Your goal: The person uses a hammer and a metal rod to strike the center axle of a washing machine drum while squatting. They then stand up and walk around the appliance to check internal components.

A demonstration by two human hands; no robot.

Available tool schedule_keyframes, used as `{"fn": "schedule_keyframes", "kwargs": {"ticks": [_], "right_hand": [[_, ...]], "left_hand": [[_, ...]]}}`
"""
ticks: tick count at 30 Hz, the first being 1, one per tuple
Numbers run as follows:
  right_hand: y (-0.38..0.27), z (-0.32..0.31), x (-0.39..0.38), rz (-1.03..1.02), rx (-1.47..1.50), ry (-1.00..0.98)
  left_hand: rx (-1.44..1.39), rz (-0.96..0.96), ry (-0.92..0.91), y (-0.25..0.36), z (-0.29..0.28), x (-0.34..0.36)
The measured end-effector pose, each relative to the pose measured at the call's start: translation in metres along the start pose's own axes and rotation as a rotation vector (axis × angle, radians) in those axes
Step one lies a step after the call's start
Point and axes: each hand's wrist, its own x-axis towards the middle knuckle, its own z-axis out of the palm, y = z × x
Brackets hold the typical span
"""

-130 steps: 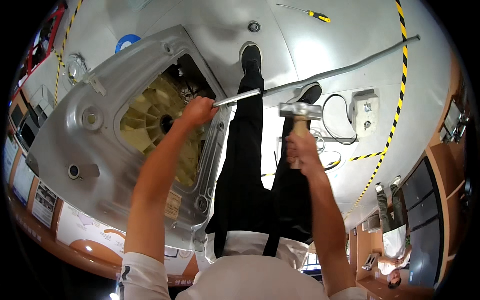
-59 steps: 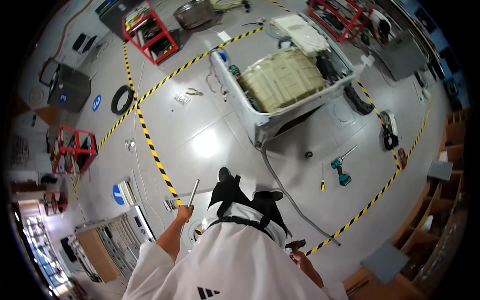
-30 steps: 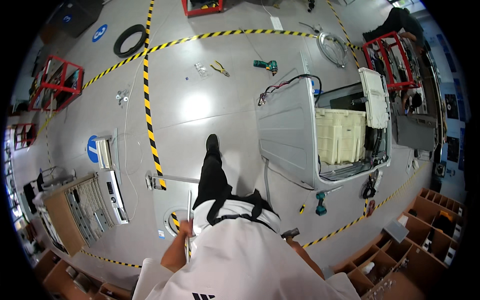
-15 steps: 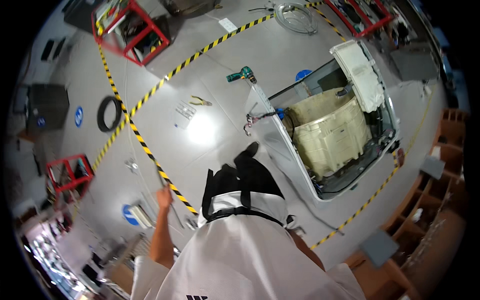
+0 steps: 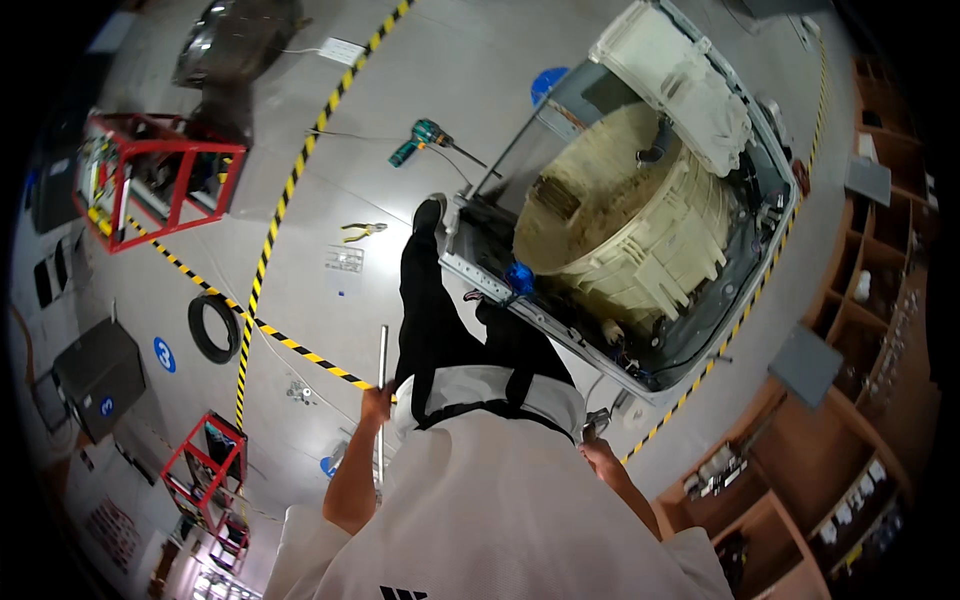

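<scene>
My left hand [image 5: 376, 406] is closed around a long, straight metal rod [image 5: 383, 352], which stands out above and below the fist. At my right side, my right hand [image 5: 598, 456] grips a tool with a grey metal head [image 5: 597, 419]; its exact kind is hard to make out. Ahead to the right is an opened washing machine [image 5: 467, 268], its cream plastic tub [image 5: 640, 245] exposed inside the grey cabinet. A pale plastic panel [image 5: 680, 85] lies across the cabinet's far end. My legs are right beside the cabinet's near-left edge.
On the floor lie a green power drill [image 5: 421, 138] with a long bit, yellow-handled pliers [image 5: 364, 231], and a black rubber ring [image 5: 213, 329]. Red-framed carts [image 5: 180, 180] stand left, a wooden compartment shelf [image 5: 830, 440] right. Yellow-black tape [image 5: 300, 165] crosses the floor.
My view has turned and moved closer to the washing machine. The rod in my left hand now points upright, and my right hand with its tool has come into view.
</scene>
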Motion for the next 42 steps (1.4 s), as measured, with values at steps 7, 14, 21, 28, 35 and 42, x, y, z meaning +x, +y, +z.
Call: {"fn": "schedule_keyframes", "kwargs": {"ticks": [7,14,21,28,35,42], "right_hand": [[-0.063,0.086,-0.129,0.165,-0.071,0.087],[-0.088,0.163,-0.158,0.263,0.092,-0.026],[-0.081,0.202,-0.15,0.314,0.244,-0.149],[-0.078,0.206,-0.159,0.392,0.406,-0.049],[-0.075,0.213,-0.161,0.382,0.445,-0.082],[-0.07,0.226,-0.151,0.331,0.422,-0.109]], "left_hand": [[0.186,0.278,0.02,0.135,-0.077,0.086],[0.171,0.305,-0.038,0.223,-0.136,0.147],[0.229,0.175,-0.131,0.219,-0.16,0.175],[0.452,0.21,-0.137,0.239,-0.166,0.165],[0.507,0.347,-0.209,0.274,-0.156,0.151],[0.406,0.326,-0.211,0.264,-0.151,0.147]]}}
